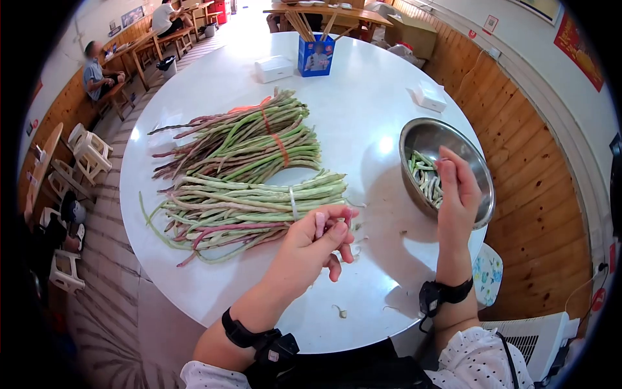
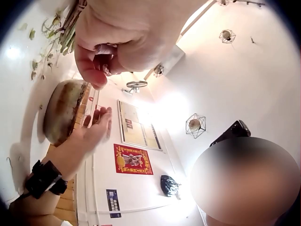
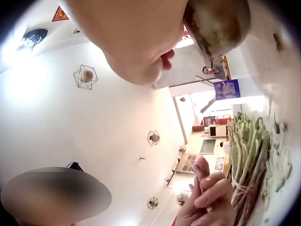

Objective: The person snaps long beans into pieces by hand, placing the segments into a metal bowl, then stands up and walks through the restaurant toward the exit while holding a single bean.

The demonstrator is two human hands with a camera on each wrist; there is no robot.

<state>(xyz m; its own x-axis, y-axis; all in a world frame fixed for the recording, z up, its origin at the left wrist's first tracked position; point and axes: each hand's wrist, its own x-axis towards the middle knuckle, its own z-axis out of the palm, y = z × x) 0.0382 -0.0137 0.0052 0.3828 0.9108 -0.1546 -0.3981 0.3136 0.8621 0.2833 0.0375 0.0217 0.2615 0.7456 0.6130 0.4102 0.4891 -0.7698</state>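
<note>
My left hand [image 1: 319, 241] is raised over the near edge of a long bean bundle [image 1: 253, 207], its fingers curled and the thumb against the forefinger. It pinches a short purplish bean piece [image 2: 106, 49], mostly hidden by the fingers. My right hand [image 1: 459, 193] is held over the near side of a steel bowl [image 1: 481, 162], fingers loosely bent, with nothing visible in them. Cut green bean pieces [image 1: 424, 175] lie in the bowl. Behind the near bundle lie more long beans [image 1: 240, 146], tied with red bands.
Small bean trimmings [image 1: 340, 311] are scattered on the round white table [image 1: 363, 104]. At the back stand a blue chopstick box [image 1: 316, 57] and a white tissue pack [image 1: 274, 69]. Another tissue pack [image 1: 430, 96] is behind the bowl. People sit at far tables.
</note>
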